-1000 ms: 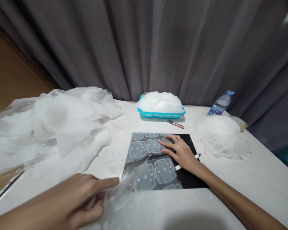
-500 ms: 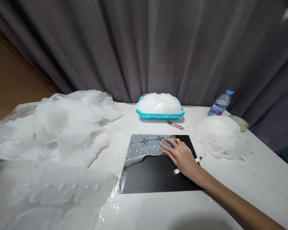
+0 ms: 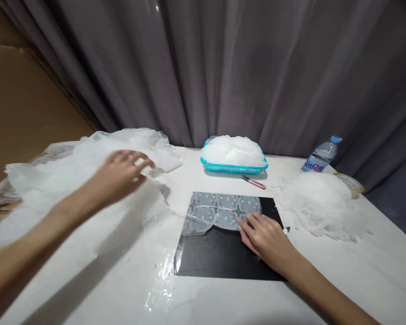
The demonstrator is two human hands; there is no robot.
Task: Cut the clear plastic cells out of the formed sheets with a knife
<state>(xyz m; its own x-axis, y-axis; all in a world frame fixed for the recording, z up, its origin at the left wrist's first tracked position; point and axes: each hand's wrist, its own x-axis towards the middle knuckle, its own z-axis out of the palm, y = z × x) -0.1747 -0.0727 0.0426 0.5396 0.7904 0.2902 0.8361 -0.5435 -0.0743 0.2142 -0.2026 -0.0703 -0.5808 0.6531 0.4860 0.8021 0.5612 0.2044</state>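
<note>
My left hand [image 3: 123, 174], blurred by motion, hovers over a heap of thin white translucent sheets [image 3: 88, 162] with its fingers curved and apart, holding nothing that I can make out. On a black mat [image 3: 219, 257], my right hand [image 3: 265, 234] rests with bent fingers, fingertips at the front edge of a clear plastic sheet with moulded rounded-square shapes [image 3: 225, 217]. Tucked under that hand is a slim white tool [image 3: 287, 230], whose dark tip sticks out at the right. The palm hides most of it.
Behind the mat, a turquoise basket [image 3: 235, 170] holds more white material, with small pink-handled snips [image 3: 253, 182] before it. A white shredded pile [image 3: 321, 203], a water bottle [image 3: 322, 155] and a tape roll [image 3: 350, 184] stand right. Cardboard [image 3: 30, 99] rises at left.
My left hand has come in from the far left to the heap; the moulded sheet in the left foreground is gone from there. My right hand's fingers have bent and drawn nearer. The view has shifted.
</note>
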